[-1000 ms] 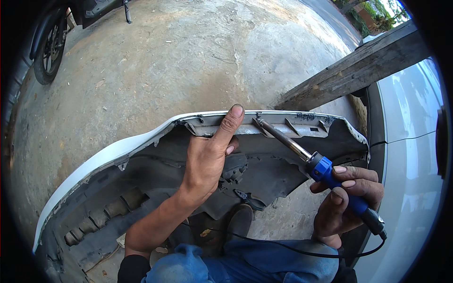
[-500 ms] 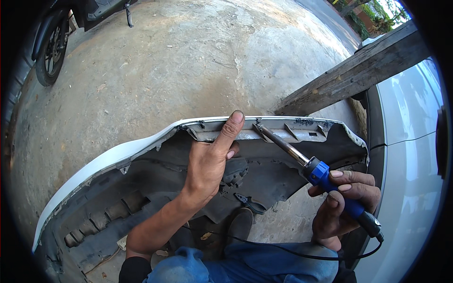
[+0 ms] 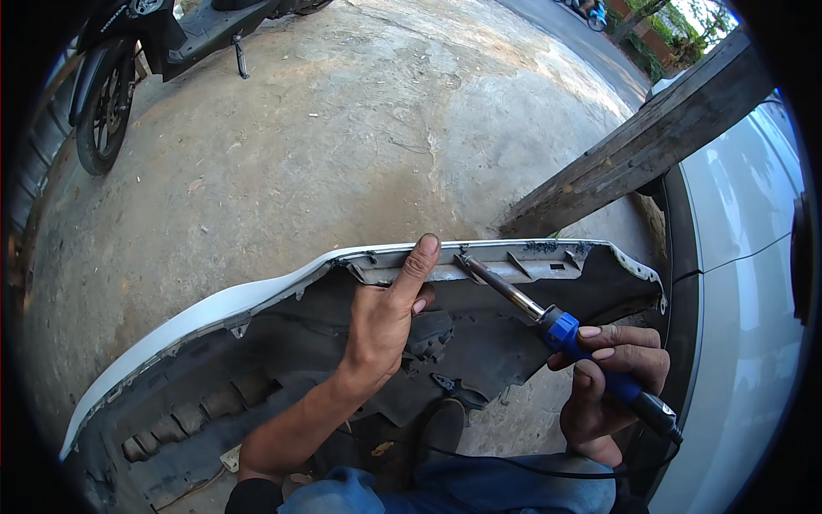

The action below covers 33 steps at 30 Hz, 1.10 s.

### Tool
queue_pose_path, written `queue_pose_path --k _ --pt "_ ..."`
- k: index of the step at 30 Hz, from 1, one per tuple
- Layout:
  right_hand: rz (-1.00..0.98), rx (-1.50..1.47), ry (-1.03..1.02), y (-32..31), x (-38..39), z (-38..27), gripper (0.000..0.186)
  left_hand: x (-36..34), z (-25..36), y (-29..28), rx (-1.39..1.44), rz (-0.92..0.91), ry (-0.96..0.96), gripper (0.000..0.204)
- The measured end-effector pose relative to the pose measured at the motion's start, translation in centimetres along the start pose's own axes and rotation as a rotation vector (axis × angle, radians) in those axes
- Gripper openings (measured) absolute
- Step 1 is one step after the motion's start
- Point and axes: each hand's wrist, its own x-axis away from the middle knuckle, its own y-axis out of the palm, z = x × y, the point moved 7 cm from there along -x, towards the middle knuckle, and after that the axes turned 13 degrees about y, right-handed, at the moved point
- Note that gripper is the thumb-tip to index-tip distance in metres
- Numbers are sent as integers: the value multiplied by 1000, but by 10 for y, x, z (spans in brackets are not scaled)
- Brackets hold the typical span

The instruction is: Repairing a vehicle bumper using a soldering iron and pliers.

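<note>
Soldering iron rests in the right hand, thumb and fingers wrapped around its blue handle, tip at the ribbed inner flange of the white bumper cover, which curves across in front of the person. The left hand grips that flange just left of the tip. The cover is probably light, flexible plastic, best steadied along this edge; the iron seems light and rigid, held safest by its handle, since the shaft may be hot.
</note>
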Motion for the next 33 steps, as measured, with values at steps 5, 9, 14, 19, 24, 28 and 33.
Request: queue_pose_path --k 5,9,14,19,24,28,33 --pt "-31 8 -16 -2 0 1 31 0 0 1 3 -1 -4 22" --pt "-34 19 -33 -2 2 1 32 1 -1 0 -4 6 -16 22" --pt "-166 -39 -50 -2 1 2 34 1 -1 -1 -14 -2 -4 23" --pt "-167 -61 -52 -2 2 3 34 3 2 1 -41 3 -13 24" --pt "-128 -87 -74 -3 2 7 41 1 2 2 -55 35 -12 27" --pt "-28 -4 -17 -2 6 11 48 2 0 -2 -43 36 -30 24" --pt "94 25 -13 -6 10 17 56 4 0 -2 -36 37 -62 24"
